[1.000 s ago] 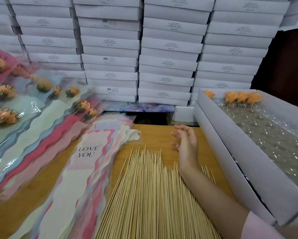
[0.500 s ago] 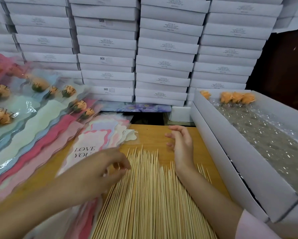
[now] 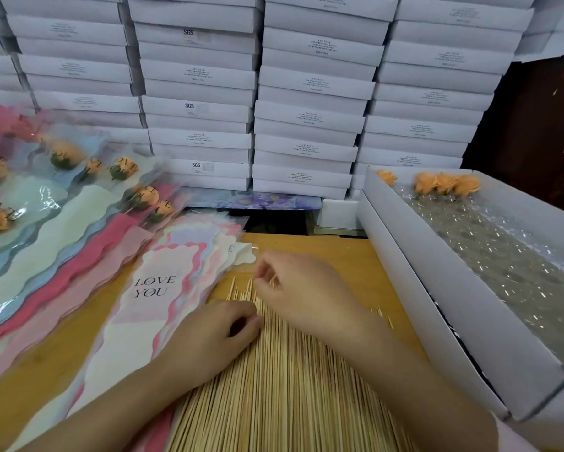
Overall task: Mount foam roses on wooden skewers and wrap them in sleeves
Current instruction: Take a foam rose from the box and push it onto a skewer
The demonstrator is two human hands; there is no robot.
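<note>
- While the head view looks down on the wooden table (image 3: 339, 246), a broad pile of wooden skewers (image 3: 284, 393) lies at its near edge with the points toward the far edge. The frame cuts off the pile's near end.
- The left hand (image 3: 209, 334) rests on the left side of the pile, fingers curled, thumb and fingertips drawn together over the skewers. Whether a skewer is pinched between them cannot be told.
- The right hand (image 3: 306, 291) lies over the pointed ends, its fingers (image 3: 264, 275) bent down onto the tips and hiding most of them. Whether it grips anything cannot be told.
- A fanned stack of empty sleeves (image 3: 150, 308), the top one printed "LOVE YOU", lies just left of the skewers, partly under the left forearm.
- Wrapped roses (image 3: 62, 154) overlap along the left edge, cut off by the frame and blurred by glare on their film.
- An open white box (image 3: 437, 321) sits along the right edge. Orange foam roses (image 3: 447, 184) show at its far end, and what lies beneath the glinting clear film (image 3: 502, 262) cannot be made out.
- Stacked white boxes (image 3: 306, 93) wall the far edge, their print unreadable except for "SGS".
- A flower-printed sheet (image 3: 264, 202) shows beneath them, mostly hidden.
</note>
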